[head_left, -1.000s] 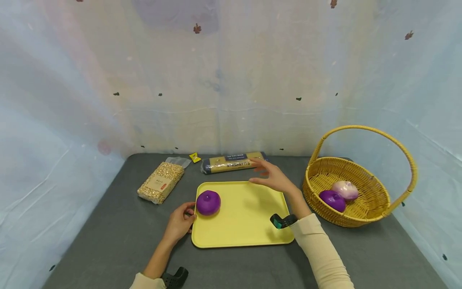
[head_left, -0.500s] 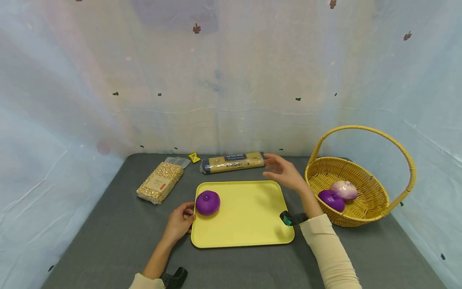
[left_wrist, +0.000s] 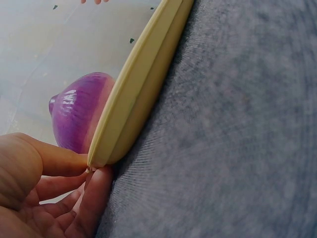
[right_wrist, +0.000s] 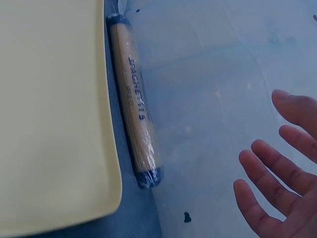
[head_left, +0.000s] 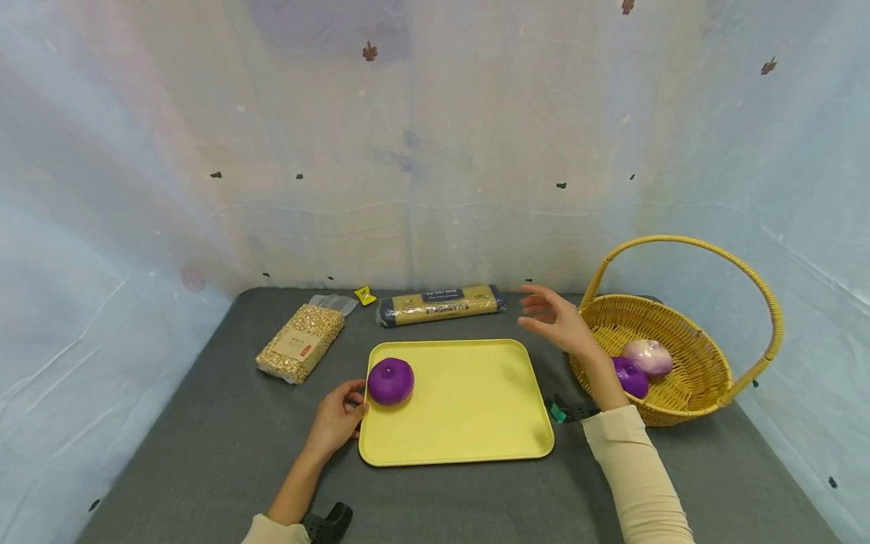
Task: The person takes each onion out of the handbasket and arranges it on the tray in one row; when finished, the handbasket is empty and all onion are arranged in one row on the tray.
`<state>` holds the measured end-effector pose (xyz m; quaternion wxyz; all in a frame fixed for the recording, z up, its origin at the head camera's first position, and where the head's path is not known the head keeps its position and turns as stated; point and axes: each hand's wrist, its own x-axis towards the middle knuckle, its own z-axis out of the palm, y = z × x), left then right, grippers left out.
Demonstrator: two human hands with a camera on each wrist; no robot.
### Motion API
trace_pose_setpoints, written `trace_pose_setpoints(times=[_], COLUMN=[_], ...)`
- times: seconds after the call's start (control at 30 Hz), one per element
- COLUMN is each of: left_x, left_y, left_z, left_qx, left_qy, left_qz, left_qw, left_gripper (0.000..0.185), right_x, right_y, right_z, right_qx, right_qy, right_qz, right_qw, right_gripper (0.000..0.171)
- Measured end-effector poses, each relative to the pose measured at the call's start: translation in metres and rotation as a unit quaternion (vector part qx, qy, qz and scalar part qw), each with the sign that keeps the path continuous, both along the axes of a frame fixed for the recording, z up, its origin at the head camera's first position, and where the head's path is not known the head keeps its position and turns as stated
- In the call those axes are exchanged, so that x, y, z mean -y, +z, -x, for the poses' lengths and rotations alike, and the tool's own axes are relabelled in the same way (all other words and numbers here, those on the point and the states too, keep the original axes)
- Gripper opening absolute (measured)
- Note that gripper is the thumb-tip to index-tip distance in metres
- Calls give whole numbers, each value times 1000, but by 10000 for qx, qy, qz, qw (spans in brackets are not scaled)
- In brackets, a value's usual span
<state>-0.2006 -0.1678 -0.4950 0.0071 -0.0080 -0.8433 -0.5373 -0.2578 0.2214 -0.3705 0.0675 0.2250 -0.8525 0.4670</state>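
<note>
My left hand (head_left: 334,420) pinches the left rim of a yellow tray (head_left: 469,408). In the left wrist view the thumb (left_wrist: 64,159) lies on the rim and a finger sits under it. A purple onion (head_left: 390,381) rests on the tray close to that edge, its pointed tip upward. My right hand (head_left: 559,323) is in the air beyond the tray's far right corner, holding nothing. Its fingers (right_wrist: 267,208) are spread and slightly bent in the right wrist view. Right of this hand, a wicker basket (head_left: 700,370) contains another purple onion (head_left: 632,379) and a paler onion (head_left: 649,357).
Behind the tray lies a spaghetti pack (head_left: 442,304), with a small yellow packet (head_left: 365,295) to its left. A clear bag of beans or grains (head_left: 302,344) lies at the left. The basket's tall handle (head_left: 754,279) arches up. A pale curtain (head_left: 435,151) hangs behind the table.
My right hand has moved right, away from over the tray and past the spaghetti pack's end, toward the basket. The left hand stays at the tray's rim.
</note>
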Motion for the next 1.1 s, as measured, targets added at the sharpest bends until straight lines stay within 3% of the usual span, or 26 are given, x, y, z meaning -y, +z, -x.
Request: trace_pose_setpoints(times=[0.23,0.67,1.1], left_x=[1,1,1], left_y=[-2,-1,0], left_z=[1,0,0], left_qx=[60,31,41], left_qy=[-42,-72,-61], left_qz=[-79,-117,-76], left_qw=[9999,9999,9999], left_gripper=[39,38,39], right_x=[-7,-36,-57], right_y=[12,6,4], right_z=[-10,-10,-14], right_qx=[-56,-237,-267], right_qy=[-207,-609,-1076], right_qz=[-12,222,68], right_qw=[9998,9976,9938], right_gripper=[55,47,40])
